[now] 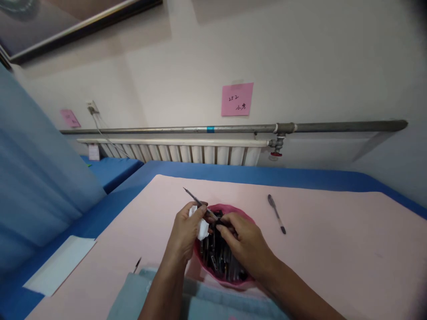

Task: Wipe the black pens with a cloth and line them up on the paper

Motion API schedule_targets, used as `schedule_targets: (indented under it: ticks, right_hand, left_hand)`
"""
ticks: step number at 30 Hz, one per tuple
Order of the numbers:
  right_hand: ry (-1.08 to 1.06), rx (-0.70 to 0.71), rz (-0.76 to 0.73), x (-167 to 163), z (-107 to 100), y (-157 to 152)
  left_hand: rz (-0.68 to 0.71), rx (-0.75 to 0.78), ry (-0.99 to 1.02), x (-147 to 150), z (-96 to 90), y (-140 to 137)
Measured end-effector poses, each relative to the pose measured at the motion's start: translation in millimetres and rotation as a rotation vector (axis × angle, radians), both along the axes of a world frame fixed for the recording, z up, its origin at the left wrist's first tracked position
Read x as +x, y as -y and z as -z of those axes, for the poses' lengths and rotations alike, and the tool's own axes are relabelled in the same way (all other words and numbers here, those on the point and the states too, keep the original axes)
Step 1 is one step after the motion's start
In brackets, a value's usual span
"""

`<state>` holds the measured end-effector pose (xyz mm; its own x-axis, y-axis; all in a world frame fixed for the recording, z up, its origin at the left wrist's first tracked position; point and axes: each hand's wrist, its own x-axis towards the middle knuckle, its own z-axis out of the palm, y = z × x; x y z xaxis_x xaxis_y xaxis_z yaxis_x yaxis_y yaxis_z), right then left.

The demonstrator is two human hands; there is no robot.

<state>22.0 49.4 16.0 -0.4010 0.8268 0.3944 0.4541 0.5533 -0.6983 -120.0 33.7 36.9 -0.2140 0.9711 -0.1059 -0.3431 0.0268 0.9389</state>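
Note:
Over a pink basket (248,213), both my hands are on one slim pen (193,196) with its thin tip pointing up and left. Closed around its barrel is my left hand (185,229), which also has a crumpled white tissue (203,229) in its grip. My right hand (245,238) pinches the dark rear end of the pen; the fingers partly hide that end. Below them, many dark pens (218,255) fill the basket. A capped pen (276,214) lies on the pink sheet to the right.
The pink sheet (333,249) covers a blue padded table (300,175). A light blue cloth (200,302) lies in front, with a thin pen (137,265) near it. White paper (62,264) rests at left. Behind are a radiator (196,153) and a pipe (167,130).

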Motion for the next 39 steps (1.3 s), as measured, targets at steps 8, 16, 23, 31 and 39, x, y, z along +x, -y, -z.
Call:
schedule_targets:
  ticks: [8,16,23,31,39]
  right_hand:
    - [0.062,0.064,0.008,-1,4,-1]
    - [0.114,0.089,-0.030,-2,7,0]
    - [0.142,0.070,-0.022,-1,10,-1]
    - [-0.050,-0.151,-0.028,-5,8,-4]
    - [-0.244,-0.435,-0.106,-5,-1,0]
  left_hand:
    - [0.000,-0.007,-0.020,0,0.7,0]
    - [-0.007,0.010,-0.077,1,4.1,0]
    - [-0.017,0.021,-0.155,1,7.3,-2]
    - [-0.016,0.047,-0.156,0,9.0,-3]
    - [0.023,0.039,-0.112,-3,7.9,-4]
